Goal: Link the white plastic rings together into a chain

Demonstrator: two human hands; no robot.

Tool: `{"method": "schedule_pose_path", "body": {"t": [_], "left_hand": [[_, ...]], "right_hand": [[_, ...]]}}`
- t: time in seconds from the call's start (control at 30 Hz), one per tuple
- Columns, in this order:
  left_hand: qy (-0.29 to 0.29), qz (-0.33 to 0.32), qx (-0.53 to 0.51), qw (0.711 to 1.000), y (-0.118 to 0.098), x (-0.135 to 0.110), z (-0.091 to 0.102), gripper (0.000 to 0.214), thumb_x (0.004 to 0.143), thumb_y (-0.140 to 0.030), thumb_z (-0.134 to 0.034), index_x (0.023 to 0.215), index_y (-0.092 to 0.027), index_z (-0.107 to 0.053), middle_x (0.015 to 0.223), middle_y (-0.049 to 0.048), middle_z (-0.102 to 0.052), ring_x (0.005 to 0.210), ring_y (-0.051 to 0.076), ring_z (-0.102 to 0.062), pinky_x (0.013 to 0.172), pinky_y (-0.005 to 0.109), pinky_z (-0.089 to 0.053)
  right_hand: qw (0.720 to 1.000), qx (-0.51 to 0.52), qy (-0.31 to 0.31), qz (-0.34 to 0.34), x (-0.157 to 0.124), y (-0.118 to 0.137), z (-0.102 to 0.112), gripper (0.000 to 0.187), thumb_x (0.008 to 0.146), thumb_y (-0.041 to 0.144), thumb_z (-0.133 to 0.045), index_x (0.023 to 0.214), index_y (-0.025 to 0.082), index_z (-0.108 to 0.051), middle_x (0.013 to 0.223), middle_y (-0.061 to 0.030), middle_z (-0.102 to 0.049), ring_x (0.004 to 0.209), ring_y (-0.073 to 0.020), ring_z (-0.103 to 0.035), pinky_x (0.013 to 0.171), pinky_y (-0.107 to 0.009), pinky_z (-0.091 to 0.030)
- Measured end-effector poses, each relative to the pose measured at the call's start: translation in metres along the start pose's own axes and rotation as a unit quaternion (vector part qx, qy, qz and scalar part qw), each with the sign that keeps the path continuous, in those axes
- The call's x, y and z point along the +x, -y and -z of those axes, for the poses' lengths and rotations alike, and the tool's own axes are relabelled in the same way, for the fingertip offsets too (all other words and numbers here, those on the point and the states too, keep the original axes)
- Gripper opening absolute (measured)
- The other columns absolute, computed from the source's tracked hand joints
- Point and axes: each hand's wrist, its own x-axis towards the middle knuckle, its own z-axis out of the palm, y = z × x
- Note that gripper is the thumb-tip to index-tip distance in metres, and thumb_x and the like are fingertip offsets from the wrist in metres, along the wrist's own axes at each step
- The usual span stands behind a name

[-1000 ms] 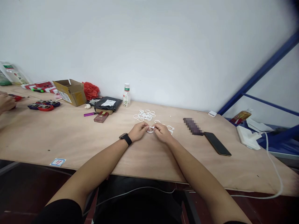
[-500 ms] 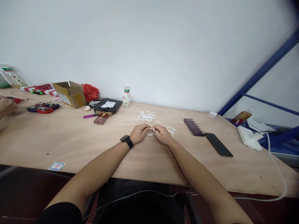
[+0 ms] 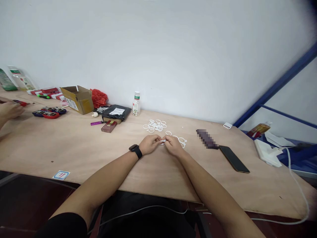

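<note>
My left hand [image 3: 149,144] and my right hand [image 3: 173,145] meet above the wooden table [image 3: 74,148], fingers pinched together on a small white ring [image 3: 162,141] between them. A black watch sits on my left wrist. A heap of loose white rings [image 3: 155,125] lies just beyond my hands. A short linked row of white rings [image 3: 181,140] rests on the table beside my right hand.
A dark phone [image 3: 233,158] and a blurred dark object [image 3: 207,139] lie to the right. A small bottle [image 3: 136,103], black pouch [image 3: 116,112], red packet [image 3: 109,126], purple lighter [image 3: 95,123] and cardboard box [image 3: 77,98] stand behind left. Another person's hand [image 3: 8,110] works at far left.
My hands stay pinched on the ring, now closer together so less of the ring shows. The view has shifted slightly, so the table items sit a little lower and further right.
</note>
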Motion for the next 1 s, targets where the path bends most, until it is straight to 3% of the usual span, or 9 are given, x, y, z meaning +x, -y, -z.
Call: {"method": "schedule_pose_path", "body": {"t": [0.13,0.23,0.37,0.47,0.63,0.8,1.0], "left_hand": [[0.011,-0.003,-0.004,1.0,0.002,0.001,0.002,0.024,0.09,-0.037,-0.052,0.093,-0.017,-0.066,0.087,0.0036,-0.07,0.078,0.016,-0.062,0.075,0.026,-0.048],[-0.007,0.002,0.087,0.996,0.011,0.002,0.007,0.031,0.089,-0.041,-0.055,0.109,-0.019,-0.064,0.112,0.0089,-0.067,0.105,0.022,-0.058,0.096,0.036,-0.042],[-0.024,0.107,0.266,0.958,0.026,0.002,0.009,0.054,0.084,-0.051,-0.057,0.13,-0.024,-0.051,0.141,0.0133,-0.047,0.131,0.035,-0.035,0.107,0.055,-0.025],[-0.001,0.137,0.308,0.941,0.032,0.001,0.008,0.063,0.082,-0.06,-0.054,0.134,-0.025,-0.048,0.149,0.0148,-0.036,0.135,0.042,-0.027,0.105,0.061,-0.019],[0.002,0.103,0.318,0.942,0.026,0.003,0.009,0.05,0.082,-0.057,-0.054,0.118,-0.023,-0.06,0.135,0.0135,-0.051,0.124,0.037,-0.041,0.102,0.055,-0.025],[-0.024,0.097,0.321,0.942,0.024,0.004,0.012,0.035,0.086,-0.044,-0.054,0.112,-0.023,-0.065,0.108,0.011,-0.063,0.106,0.029,-0.052,0.095,0.046,-0.032],[-0.027,0.128,0.316,0.94,0.028,0.002,0.016,0.029,0.086,-0.044,-0.053,0.09,-0.022,-0.072,0.101,0.011,-0.065,0.102,0.03,-0.053,0.089,0.046,-0.033]], "right_hand": [[1.0,-0.003,-0.008,0.001,-0.001,-0.001,0.003,0.026,0.077,0.013,-0.042,0.078,0.021,-0.067,0.078,-0.002,-0.069,0.074,-0.017,-0.061,0.07,-0.026,-0.043],[0.999,-0.047,-0.026,-0.002,-0.003,-0.002,0.01,0.03,0.079,0.013,-0.045,0.093,0.022,-0.069,0.089,-0.0032,-0.071,0.084,-0.0187,-0.062,0.078,-0.028,-0.045],[0.988,-0.136,-0.06,-0.03,-0.005,-0.006,0.019,0.031,0.083,0.018,-0.048,0.107,0.023,-0.068,0.102,-0.0047,-0.069,0.098,-0.0211,-0.06,0.086,-0.03,-0.042],[0.977,-0.191,-0.039,-0.086,-0.005,-0.012,0.023,0.023,0.084,0.025,-0.053,0.1,0.024,-0.069,0.101,-0.0053,-0.067,0.094,-0.0216,-0.06,0.078,-0.029,-0.042],[0.97,-0.202,-0.021,-0.133,-0.005,-0.015,0.021,0.021,0.084,0.04,-0.058,0.086,0.024,-0.07,0.092,-0.0043,-0.065,0.08,-0.0185,-0.06,0.066,-0.027,-0.037],[0.977,-0.17,-0.045,-0.12,-0.004,-0.016,0.016,0.019,0.087,0.037,-0.055,0.091,0.025,-0.069,0.093,-0.0022,-0.066,0.085,-0.0174,-0.061,0.067,-0.026,-0.038],[0.98,-0.111,-0.112,-0.125,-0.003,-0.028,0.021,0.026,0.091,0.037,-0.047,0.101,0.022,-0.066,0.097,-0.0035,-0.068,0.086,-0.0177,-0.061,0.073,-0.027,-0.04]]}}
